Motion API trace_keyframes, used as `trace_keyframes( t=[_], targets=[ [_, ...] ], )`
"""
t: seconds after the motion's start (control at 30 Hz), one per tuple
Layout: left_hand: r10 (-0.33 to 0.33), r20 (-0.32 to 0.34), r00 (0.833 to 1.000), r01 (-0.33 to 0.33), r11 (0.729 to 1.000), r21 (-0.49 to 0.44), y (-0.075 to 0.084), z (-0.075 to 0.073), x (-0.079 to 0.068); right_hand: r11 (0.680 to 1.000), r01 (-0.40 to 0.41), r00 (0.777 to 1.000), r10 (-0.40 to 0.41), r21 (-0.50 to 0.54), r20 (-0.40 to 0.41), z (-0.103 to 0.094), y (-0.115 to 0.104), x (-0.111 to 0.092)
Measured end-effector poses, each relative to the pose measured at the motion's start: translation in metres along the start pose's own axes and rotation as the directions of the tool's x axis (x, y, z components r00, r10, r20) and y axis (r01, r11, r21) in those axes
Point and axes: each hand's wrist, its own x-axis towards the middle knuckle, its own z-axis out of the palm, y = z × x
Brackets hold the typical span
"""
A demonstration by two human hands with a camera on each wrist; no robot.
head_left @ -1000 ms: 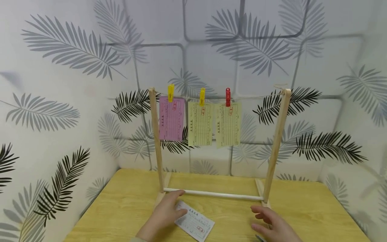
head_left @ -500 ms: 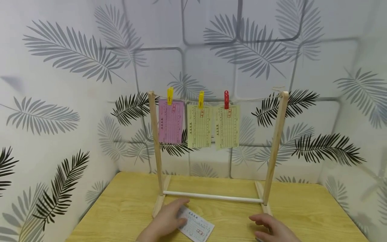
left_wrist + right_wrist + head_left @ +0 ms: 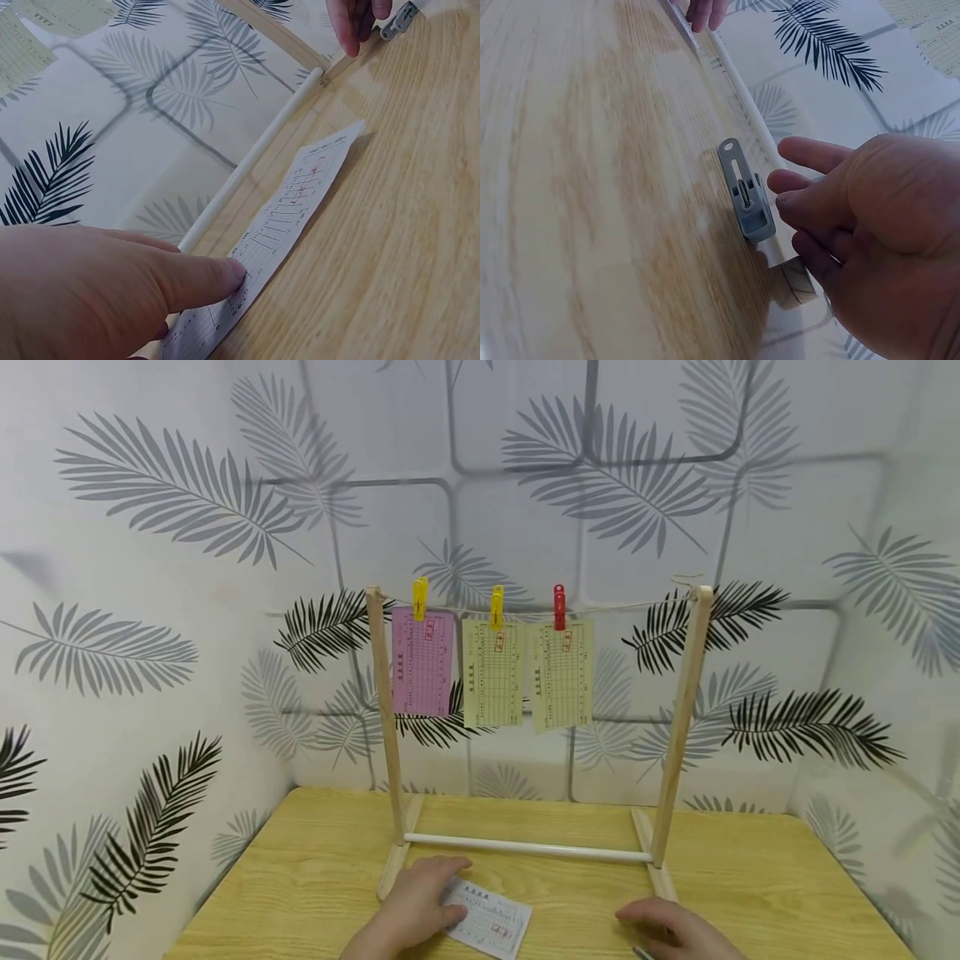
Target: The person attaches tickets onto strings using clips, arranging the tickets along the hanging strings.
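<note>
My left hand (image 3: 422, 900) pinches one end of a white printed slip (image 3: 491, 922) with red stamp marks. In the left wrist view its thumb lies on the face of the slip (image 3: 285, 202), whose far end is raised a little off the wood; the other fingers are mostly hidden. My right hand (image 3: 681, 928) hovers beside a grey clothespin (image 3: 746, 191) lying on the table. Its fingers (image 3: 810, 154) are loosely bent and apart from the clothespin, holding nothing.
Behind the hands stands a wooden frame (image 3: 678, 727) with a white bottom rod (image 3: 525, 846). From its string hang a pink slip (image 3: 422, 664) and two yellow slips (image 3: 493, 681), held by yellow and red clothespins (image 3: 559, 607). A patterned wall is close behind the table (image 3: 300, 860).
The white slip has turned slightly in the left hand, which has shifted a little. The right hand has come down toward the grey clothespin, with its fingers drawn closer together. The head view has tilted slightly.
</note>
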Motion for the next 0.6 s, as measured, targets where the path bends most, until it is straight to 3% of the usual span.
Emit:
trace_keyframes(
  t=[0.1, 0.2, 0.37, 0.47, 0.6],
  targets=[
    [-0.014, -0.025, 1.0, 0.015, 0.999, 0.051, 0.001, 0.0, -0.001, 1.0, 0.021, 1.0, -0.021, -0.015, 0.004, 0.001, 0.008, -0.002],
    [-0.03, -0.04, 0.999, 0.033, 0.995, 0.089, 0.004, -0.001, -0.001, 0.996, 0.068, 0.998, -0.066, -0.058, 0.024, -0.001, 0.031, -0.006],
    [-0.04, -0.054, 0.998, 0.045, 0.995, 0.093, 0.007, -0.002, -0.002, 0.981, 0.154, 0.987, -0.146, -0.118, 0.071, -0.006, 0.055, -0.008],
    [-0.041, -0.057, 0.998, 0.046, 0.995, 0.091, 0.005, -0.003, -0.002, 0.966, 0.22, 0.974, -0.211, -0.136, 0.076, -0.007, 0.051, -0.007],
    [-0.05, -0.053, 0.997, 0.055, 0.993, 0.107, 0.002, -0.005, -0.002, 0.936, 0.298, 0.954, -0.286, -0.187, 0.087, -0.006, 0.027, -0.003]
  ],
)
